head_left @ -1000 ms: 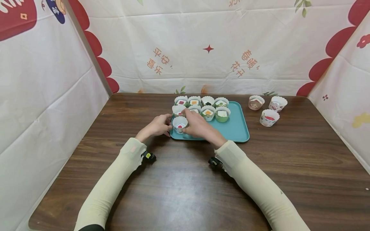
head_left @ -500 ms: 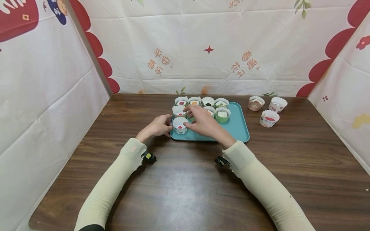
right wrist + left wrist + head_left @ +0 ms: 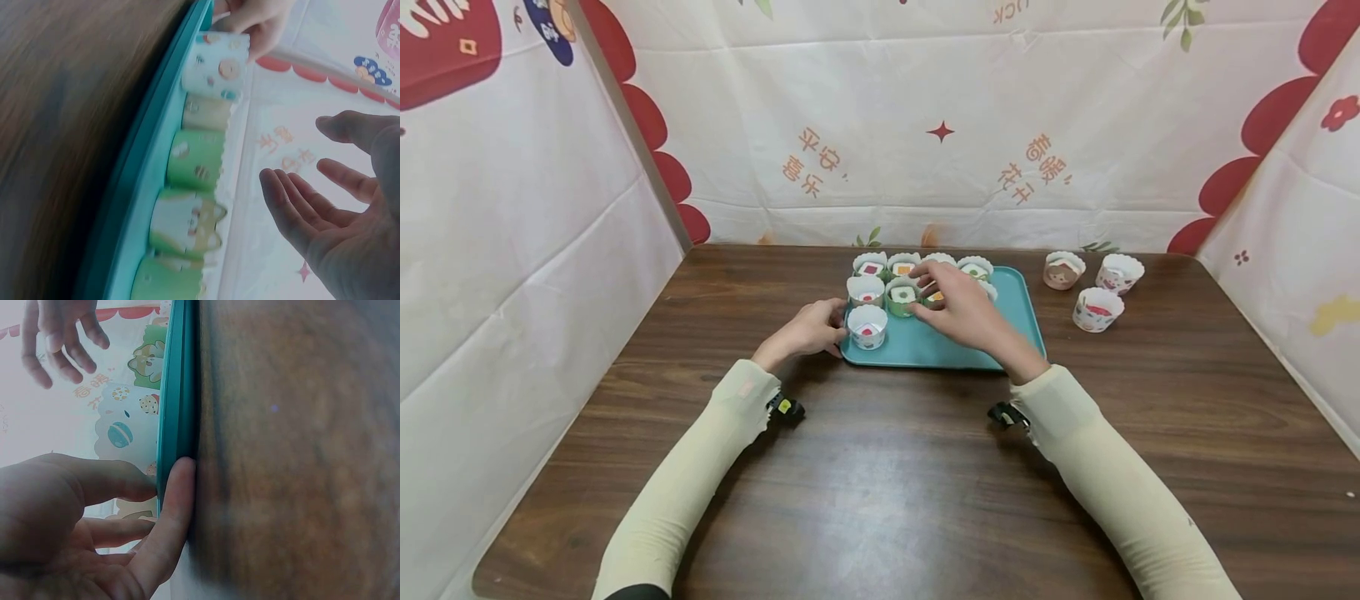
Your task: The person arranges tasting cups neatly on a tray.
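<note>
A teal tray [image 3: 925, 354] on the table bears several paper baking cups, among them a white patterned cup [image 3: 867, 327] at its front left corner. My left hand [image 3: 805, 327] holds the tray's left edge; in the left wrist view, fingers [image 3: 178, 494] meet the tray's rim [image 3: 178, 394] low against the table. Over the cups hovers my right hand [image 3: 964, 310], fingers spread and loosely bent, with nothing in it. It is beside a green cup [image 3: 902, 297] with a pale square filling and partly hides the cups behind it.
To the tray's right stand a brown-patterned cup [image 3: 1063, 272], a white cup [image 3: 1121, 273] and a cup with red inside [image 3: 1097, 310]. A printed white cloth [image 3: 880, 133] surrounds the wooden table [image 3: 880, 483] at the back and sides.
My right hand has let go of the front left white cup and moved right over the tray. The left hand stays at the tray's edge.
</note>
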Demonstrator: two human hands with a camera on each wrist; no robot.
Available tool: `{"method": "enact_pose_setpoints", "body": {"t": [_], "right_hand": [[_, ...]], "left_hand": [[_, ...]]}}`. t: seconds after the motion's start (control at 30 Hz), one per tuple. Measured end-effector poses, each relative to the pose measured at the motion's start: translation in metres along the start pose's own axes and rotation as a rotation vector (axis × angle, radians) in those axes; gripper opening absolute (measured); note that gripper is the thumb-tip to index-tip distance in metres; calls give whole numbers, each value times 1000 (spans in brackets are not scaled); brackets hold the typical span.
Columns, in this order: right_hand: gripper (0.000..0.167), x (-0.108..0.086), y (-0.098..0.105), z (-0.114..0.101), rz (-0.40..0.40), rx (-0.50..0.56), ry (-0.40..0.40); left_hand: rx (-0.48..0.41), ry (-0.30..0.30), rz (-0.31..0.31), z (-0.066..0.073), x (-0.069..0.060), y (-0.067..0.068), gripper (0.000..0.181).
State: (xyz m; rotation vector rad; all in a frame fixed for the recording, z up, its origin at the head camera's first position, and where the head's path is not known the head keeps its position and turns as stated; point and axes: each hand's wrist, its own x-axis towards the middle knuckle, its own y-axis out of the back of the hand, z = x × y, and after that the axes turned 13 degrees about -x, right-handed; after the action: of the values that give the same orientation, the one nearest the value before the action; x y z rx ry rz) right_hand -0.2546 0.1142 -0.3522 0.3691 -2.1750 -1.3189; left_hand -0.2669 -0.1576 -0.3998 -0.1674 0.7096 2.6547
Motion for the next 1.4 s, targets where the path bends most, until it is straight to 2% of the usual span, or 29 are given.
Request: {"method": "enact_pose_setpoints", "body": {"t": [0.23,0.63,0.87,1.1,1.23,1.4], "right_hand": [[38,-9,16,20,33,-7,-12],[43,-30,41,61,67,-73,-132],[40,-45,57,82,106,-99,-141],[44,-62,75,103,75,-81,-245],[52,-69,84,122,49,-75,-274],[60,-76,93,143,38,-160,-325]], "left_hand": [[7,4,-3,-2,1,0,62],[-16,0,1,-2,1,0,62],[-8,1,-1,-1,1,0,62],[10,0,-4,0,1,0,62],[5,3,-1,0,1,0,62],[-5,2,3,0,1,-1,62]]}}
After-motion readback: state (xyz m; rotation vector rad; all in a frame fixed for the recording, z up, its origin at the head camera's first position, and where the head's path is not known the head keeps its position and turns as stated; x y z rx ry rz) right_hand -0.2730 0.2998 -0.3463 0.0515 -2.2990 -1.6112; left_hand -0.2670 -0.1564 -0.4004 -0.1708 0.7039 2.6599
